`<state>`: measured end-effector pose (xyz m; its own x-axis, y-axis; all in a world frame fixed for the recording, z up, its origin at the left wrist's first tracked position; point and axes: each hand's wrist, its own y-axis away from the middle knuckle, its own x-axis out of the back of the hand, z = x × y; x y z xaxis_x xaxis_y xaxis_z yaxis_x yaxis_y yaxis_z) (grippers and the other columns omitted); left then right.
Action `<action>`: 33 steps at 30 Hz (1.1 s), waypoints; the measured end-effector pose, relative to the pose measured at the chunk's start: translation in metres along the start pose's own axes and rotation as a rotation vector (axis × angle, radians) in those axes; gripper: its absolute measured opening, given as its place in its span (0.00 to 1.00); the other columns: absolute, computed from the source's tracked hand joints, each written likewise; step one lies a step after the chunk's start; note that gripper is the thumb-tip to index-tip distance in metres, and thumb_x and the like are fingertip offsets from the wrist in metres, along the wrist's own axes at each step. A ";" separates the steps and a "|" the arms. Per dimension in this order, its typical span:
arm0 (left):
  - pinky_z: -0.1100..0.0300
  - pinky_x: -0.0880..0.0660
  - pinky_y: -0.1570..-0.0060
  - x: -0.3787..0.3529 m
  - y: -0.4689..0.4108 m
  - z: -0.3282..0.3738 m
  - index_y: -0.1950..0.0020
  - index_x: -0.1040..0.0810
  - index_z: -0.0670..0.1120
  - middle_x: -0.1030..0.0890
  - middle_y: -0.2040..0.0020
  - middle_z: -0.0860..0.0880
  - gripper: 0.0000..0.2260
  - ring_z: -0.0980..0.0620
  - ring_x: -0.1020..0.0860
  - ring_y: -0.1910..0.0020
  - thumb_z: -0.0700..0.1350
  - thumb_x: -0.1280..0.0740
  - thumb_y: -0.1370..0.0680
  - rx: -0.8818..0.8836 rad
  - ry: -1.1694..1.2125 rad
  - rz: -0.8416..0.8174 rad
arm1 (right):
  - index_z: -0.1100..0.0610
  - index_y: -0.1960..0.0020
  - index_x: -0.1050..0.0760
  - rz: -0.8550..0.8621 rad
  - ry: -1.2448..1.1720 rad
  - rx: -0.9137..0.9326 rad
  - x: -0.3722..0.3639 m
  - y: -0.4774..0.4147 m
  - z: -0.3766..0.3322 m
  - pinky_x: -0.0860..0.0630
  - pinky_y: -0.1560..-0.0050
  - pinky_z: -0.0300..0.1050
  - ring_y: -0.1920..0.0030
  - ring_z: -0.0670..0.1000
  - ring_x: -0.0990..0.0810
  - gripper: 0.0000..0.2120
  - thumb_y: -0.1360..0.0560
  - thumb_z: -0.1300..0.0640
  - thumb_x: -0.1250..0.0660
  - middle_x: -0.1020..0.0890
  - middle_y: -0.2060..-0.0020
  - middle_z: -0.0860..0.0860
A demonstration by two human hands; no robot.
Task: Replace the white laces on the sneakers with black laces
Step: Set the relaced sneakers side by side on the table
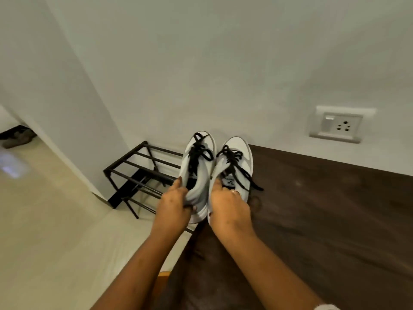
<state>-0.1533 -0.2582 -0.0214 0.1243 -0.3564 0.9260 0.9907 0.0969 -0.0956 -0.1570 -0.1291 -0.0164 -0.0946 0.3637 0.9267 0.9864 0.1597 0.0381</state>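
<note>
The left hand (173, 201) grips the left sneaker (203, 140) and the right hand (228, 205) grips the right sneaker (240, 147), both black-laced, near one rack (121, 195).

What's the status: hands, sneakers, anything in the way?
Left hand grips left sneaker at heel, right hand grips right sneaker. Both carry black laces, no white lace visible. Shoe rack below left sneaker, nothing blocking.

We seem to be in a home, by an entry corner. A black metal shoe rack (126, 189) stands on pale floor tiles (55, 220) just left of the left hand (173, 199). A wall socket (339, 125) sits above and to the right of the right hand (228, 205), with a dark wooden worktop (324, 209) below.
</note>
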 end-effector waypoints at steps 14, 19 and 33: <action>0.65 0.31 0.53 0.038 -0.093 -0.111 0.52 0.21 0.42 0.31 0.33 0.49 0.05 0.49 0.25 0.49 0.40 0.30 0.27 0.082 -0.051 -0.161 | 0.61 0.24 0.50 -0.087 0.000 -0.015 -0.039 -0.102 -0.103 0.23 0.46 0.51 0.38 0.56 0.25 0.34 0.23 0.60 0.35 0.23 0.39 0.56; 0.61 0.27 0.45 0.008 -0.114 -0.123 0.48 0.22 0.45 0.34 0.29 0.48 0.08 0.50 0.26 0.46 0.41 0.31 0.26 -0.003 -0.080 -0.228 | 0.62 0.24 0.51 -0.139 0.018 -0.127 -0.070 -0.121 -0.094 0.24 0.45 0.51 0.38 0.57 0.25 0.35 0.23 0.58 0.34 0.24 0.38 0.57; 0.61 0.28 0.41 -0.044 -0.152 -0.145 0.44 0.23 0.45 0.43 0.24 0.48 0.09 0.50 0.26 0.42 0.42 0.32 0.24 0.004 -0.115 -0.310 | 0.64 0.24 0.53 -0.185 0.112 -0.155 -0.112 -0.140 -0.082 0.22 0.48 0.49 0.39 0.56 0.24 0.36 0.22 0.60 0.35 0.24 0.38 0.58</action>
<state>-0.3010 -0.3921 -0.1004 -0.1906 -0.2626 0.9459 0.9801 0.0038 0.1986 -0.2735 -0.2677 -0.0942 -0.2680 0.2361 0.9341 0.9634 0.0679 0.2592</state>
